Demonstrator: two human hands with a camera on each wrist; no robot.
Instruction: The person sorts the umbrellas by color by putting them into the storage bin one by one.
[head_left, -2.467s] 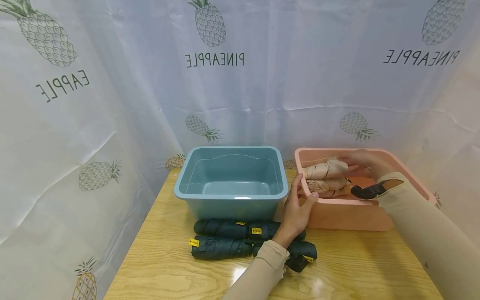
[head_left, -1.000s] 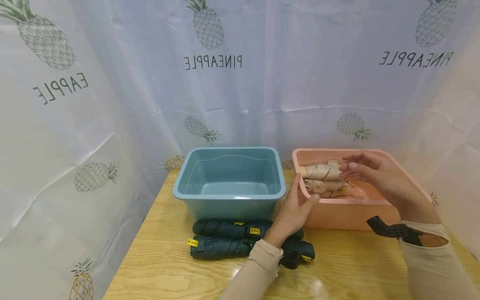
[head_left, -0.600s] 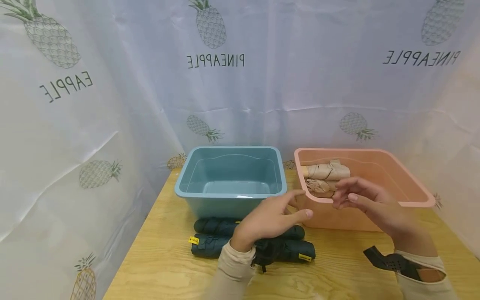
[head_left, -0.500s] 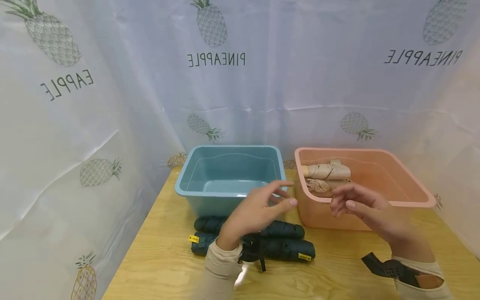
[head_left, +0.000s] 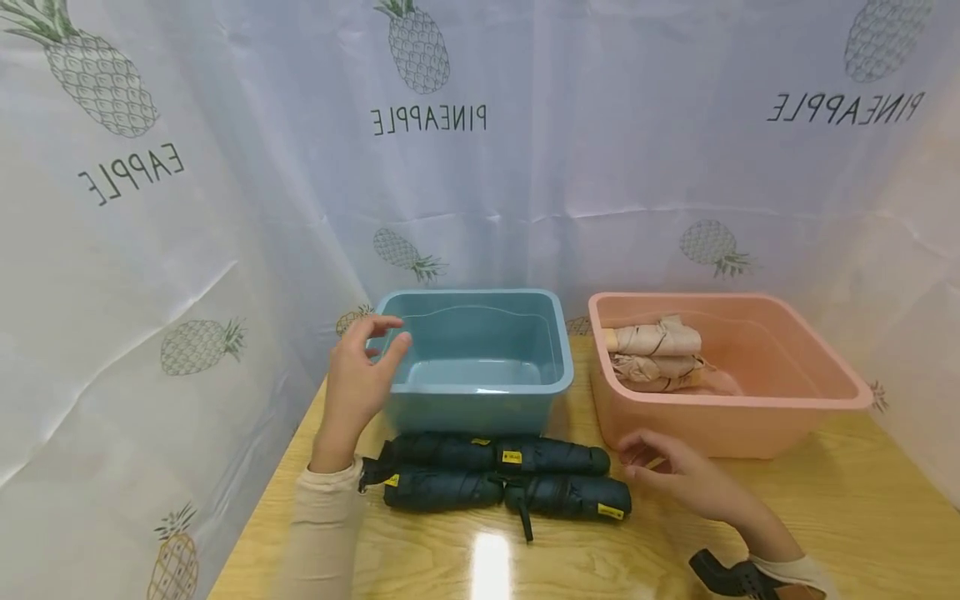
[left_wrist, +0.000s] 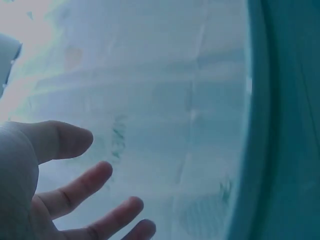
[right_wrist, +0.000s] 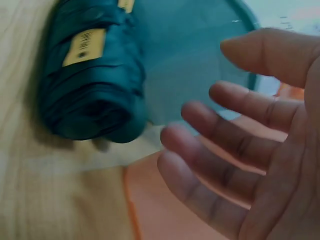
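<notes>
My left hand point(head_left: 358, 385) is raised at the left side of the blue bin point(head_left: 480, 388), fingers spread and holding nothing. The left wrist view shows its loose fingers point(left_wrist: 80, 187) apart from the bin's rim. In front of the bin lie several dark navy folded umbrellas point(head_left: 442, 490) with yellow tags, in two rows. My right hand point(head_left: 686, 479) hovers by their right end, fingers loosely bent and holding nothing. An umbrella end point(right_wrist: 92, 90) faces it in the right wrist view. Beige folded umbrellas point(head_left: 660, 340) lie at the left inside the pink bin.
The pink bin point(head_left: 735, 402) stands right of the blue bin, with a narrow gap between them. Both stand on a wooden table point(head_left: 420, 558). A white curtain point(head_left: 637, 167) with pineapple prints hangs behind and at the sides.
My left hand has let go of the pink bin's rim and moved left to the blue bin's left side. My right hand has left the pink bin and come down toward the dark umbrellas.
</notes>
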